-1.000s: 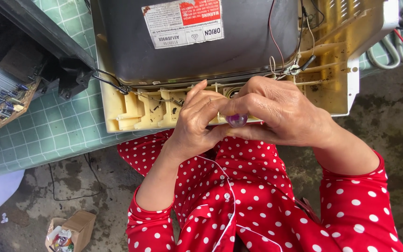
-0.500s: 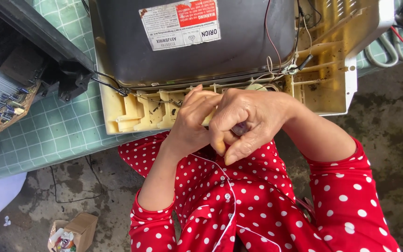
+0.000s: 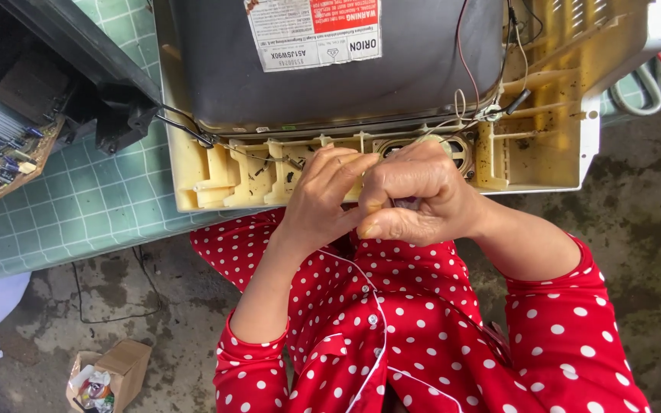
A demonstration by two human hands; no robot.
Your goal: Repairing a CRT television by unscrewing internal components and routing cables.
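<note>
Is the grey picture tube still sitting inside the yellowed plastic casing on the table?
Yes, the grey picture tube rests within the yellowed plastic casing, just beyond both hands.

Green checked table [image 3: 86, 206] bears opened yellowed television casing [image 3: 552, 153].

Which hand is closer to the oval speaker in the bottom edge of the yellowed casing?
Right. The right hand lies directly over the oval speaker, covering its lower part. The left hand sits to the speaker's left, against the ribbed compartments of the yellowed casing, fingertips meeting the right hand.
</note>
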